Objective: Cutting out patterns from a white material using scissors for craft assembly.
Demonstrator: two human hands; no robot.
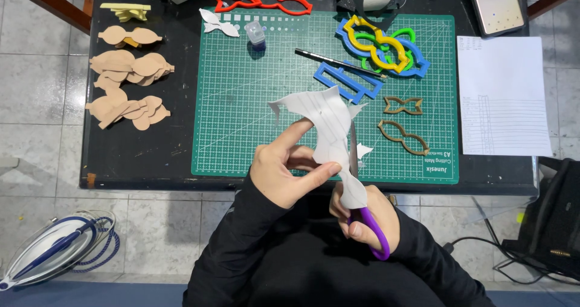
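White bow-shaped paper cutout (329, 122), lifted clear of the green cutting mat (241, 101) toward six o'clock of the table (151, 156), is pinched by left hand (284, 174) fingers, so right hand (362, 219), fingers closed in purple-handled scissors (368, 222), can trim its edge.

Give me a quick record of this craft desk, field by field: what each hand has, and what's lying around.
Left hand: pinches a white cut-out sheet, held up over the mat
Right hand: grips purple-handled scissors, blade at the sheet's edge
Surface: green cutting mat on a dark table
On mat: blue, yellow and green bow templates, craft knife, small glue bottle
Left of mat: tan bow cut-outs
Right: lined paper, phone
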